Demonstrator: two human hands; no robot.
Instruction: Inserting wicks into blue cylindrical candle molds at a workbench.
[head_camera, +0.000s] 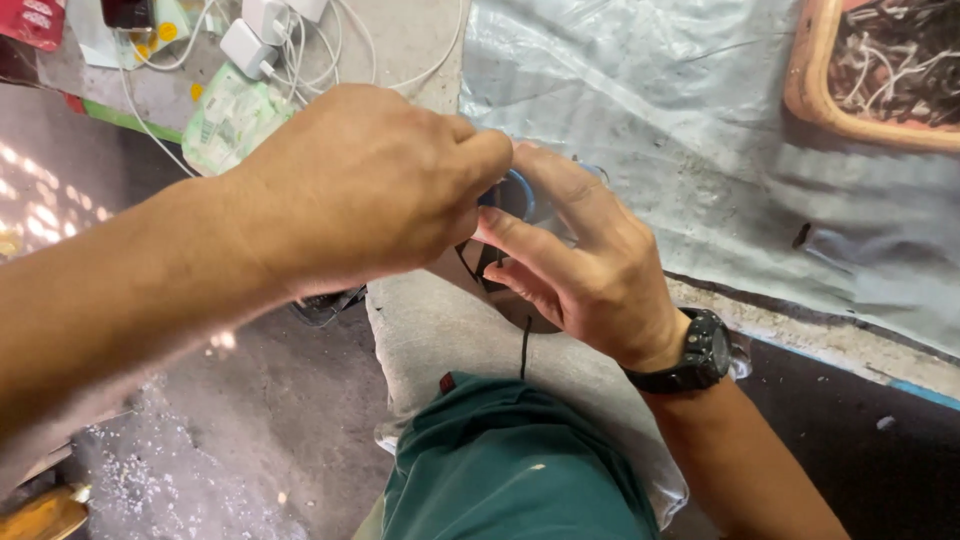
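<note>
Both hands meet at the middle of the frame: left hand (365, 185) pinches a small blue ring (517, 192) from above, right hand (580, 260), wearing a black wristwatch (690, 355), grips it from below. White chargers and cables (265, 40) lie at upper left, a wooden tray (815, 80) at upper right.

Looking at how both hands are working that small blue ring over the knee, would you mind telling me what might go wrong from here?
1. The small blue ring is pinched only by fingertips of the left hand and right hand; it may slip to the littered floor.
2. The left hand hides most of it, so alignment is hard to check.
3. The thin black cord hanging below could snag.
</note>
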